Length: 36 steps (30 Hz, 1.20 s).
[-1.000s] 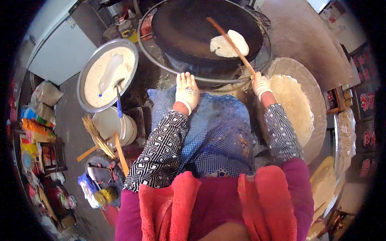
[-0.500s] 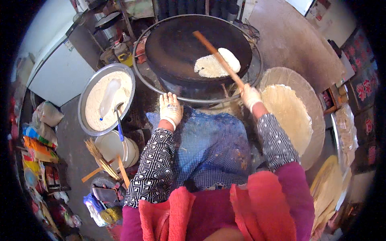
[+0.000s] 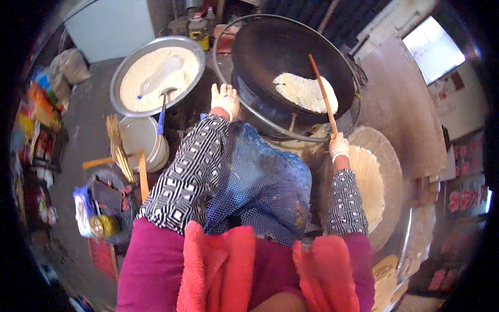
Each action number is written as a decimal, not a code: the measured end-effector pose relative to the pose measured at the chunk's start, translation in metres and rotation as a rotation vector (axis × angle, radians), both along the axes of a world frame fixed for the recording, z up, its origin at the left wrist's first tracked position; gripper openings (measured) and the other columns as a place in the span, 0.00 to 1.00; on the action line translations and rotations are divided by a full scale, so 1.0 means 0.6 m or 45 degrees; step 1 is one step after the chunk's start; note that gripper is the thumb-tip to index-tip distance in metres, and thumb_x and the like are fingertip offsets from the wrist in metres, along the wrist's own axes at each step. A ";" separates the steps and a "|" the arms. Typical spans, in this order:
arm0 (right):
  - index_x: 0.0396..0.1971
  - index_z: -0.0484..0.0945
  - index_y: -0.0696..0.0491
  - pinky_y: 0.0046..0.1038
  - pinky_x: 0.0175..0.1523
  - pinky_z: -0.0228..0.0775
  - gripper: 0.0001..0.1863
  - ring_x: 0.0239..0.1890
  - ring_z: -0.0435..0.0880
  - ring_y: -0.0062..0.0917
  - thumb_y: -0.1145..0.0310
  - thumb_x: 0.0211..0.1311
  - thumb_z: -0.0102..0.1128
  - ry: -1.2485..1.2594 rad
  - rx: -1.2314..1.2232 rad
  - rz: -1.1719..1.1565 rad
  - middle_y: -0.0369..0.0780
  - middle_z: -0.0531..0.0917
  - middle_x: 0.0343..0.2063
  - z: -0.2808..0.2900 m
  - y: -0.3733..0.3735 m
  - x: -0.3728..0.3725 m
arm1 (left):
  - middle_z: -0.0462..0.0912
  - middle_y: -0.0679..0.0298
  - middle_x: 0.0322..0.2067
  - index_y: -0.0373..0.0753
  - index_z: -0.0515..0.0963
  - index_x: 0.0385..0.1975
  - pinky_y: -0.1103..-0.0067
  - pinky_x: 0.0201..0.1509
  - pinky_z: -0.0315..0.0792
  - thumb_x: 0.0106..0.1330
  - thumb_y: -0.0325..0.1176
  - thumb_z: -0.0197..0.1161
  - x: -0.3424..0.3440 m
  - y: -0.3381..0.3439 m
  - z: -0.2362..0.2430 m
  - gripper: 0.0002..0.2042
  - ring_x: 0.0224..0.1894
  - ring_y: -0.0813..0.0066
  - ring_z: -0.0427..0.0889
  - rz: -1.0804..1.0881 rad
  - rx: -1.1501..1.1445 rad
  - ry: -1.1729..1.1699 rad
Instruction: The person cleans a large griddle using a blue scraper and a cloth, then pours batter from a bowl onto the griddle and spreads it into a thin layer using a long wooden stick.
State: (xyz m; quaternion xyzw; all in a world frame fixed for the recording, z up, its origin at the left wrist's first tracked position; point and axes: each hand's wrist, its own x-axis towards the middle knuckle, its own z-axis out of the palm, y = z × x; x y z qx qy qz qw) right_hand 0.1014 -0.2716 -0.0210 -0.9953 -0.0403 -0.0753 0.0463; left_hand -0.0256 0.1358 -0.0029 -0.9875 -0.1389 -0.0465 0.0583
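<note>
My right hand (image 3: 339,146), in a white glove, grips a long wooden stick (image 3: 322,93) whose far end lies over a thin pale flatbread (image 3: 303,92) on a big round black griddle (image 3: 270,52). My left hand (image 3: 224,99), also gloved, rests with fingers spread near the griddle's metal rim, holding nothing. A blue checked apron (image 3: 260,182) covers my lap between the two patterned sleeves.
A wide metal basin of pale batter (image 3: 156,75) with a ladle sits at the left, a white bucket (image 3: 140,145) below it. A stack of flatbreads (image 3: 370,182) lies on a round board at my right. Bottles, a brush and clutter fill the left floor.
The view has swung so the griddle sits further right and up. My left hand moved left toward the batter basin. The stick now points more steeply across the flatbread.
</note>
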 end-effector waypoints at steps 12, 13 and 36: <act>0.38 0.74 0.56 0.49 0.45 0.71 0.19 0.39 0.80 0.53 0.53 0.67 0.48 0.031 -0.015 0.093 0.58 0.81 0.32 0.040 0.041 -0.013 | 0.60 0.54 0.67 0.34 0.62 0.64 0.58 0.74 0.39 0.69 0.33 0.39 -0.035 -0.128 -0.045 0.24 0.71 0.58 0.55 -0.230 -0.035 -0.031; 0.36 0.74 0.55 0.49 0.43 0.71 0.19 0.38 0.81 0.53 0.53 0.66 0.49 0.052 -0.085 0.145 0.57 0.81 0.31 0.030 0.045 -0.025 | 0.61 0.54 0.67 0.34 0.62 0.64 0.57 0.73 0.40 0.69 0.33 0.39 -0.034 -0.120 -0.043 0.24 0.71 0.59 0.56 -0.243 -0.018 -0.021; 0.40 0.70 0.52 0.51 0.45 0.71 0.18 0.37 0.80 0.55 0.51 0.66 0.49 0.032 -0.014 -0.029 0.56 0.81 0.29 -0.009 0.001 0.003 | 0.64 0.63 0.65 0.44 0.69 0.60 0.46 0.69 0.41 0.59 0.49 0.61 0.013 0.032 0.005 0.29 0.68 0.63 0.59 0.031 -0.054 0.082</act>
